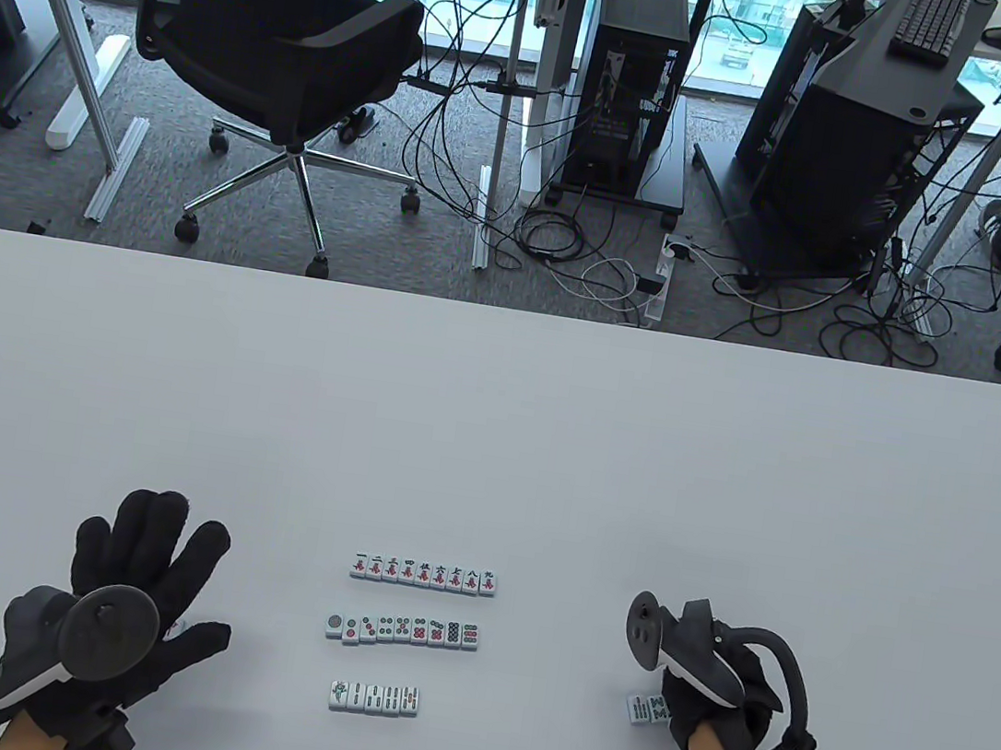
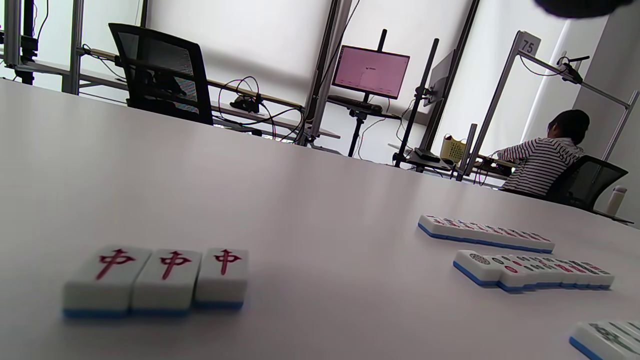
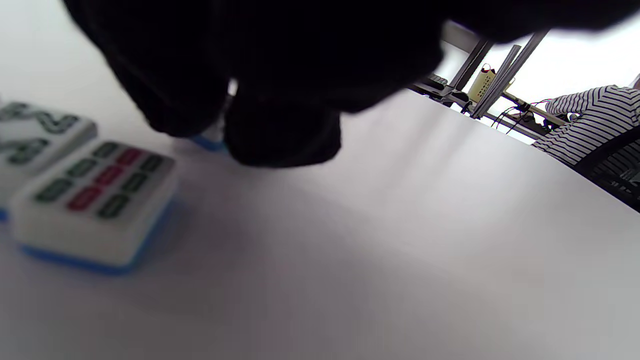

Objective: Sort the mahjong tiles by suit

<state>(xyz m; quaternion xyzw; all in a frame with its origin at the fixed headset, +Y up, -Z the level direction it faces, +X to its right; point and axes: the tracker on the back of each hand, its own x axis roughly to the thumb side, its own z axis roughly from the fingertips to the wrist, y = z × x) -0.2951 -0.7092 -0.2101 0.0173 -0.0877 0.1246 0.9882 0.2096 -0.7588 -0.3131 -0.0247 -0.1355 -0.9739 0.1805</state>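
While the left grip [image 1: 131, 584] lies flat with fingers spread over three red-character tiles [image 2: 160, 280], holding nothing, the right grip [image 1: 701, 701] curls its fingers down onto loose bamboo tiles [image 1: 647, 710] just to its left; whether it pinches one I cannot tell. Between both grips, three sorted rows [image 1: 413, 633] sit on the tabletop [image 1: 490, 448].

Red 中 character showing on each of three tiles [image 2: 155, 281] lying side by side near my left hand, number 75 standing on a sign [image 2: 528, 45] atop a metal frame in the background, I'm reading nothing else clearly.
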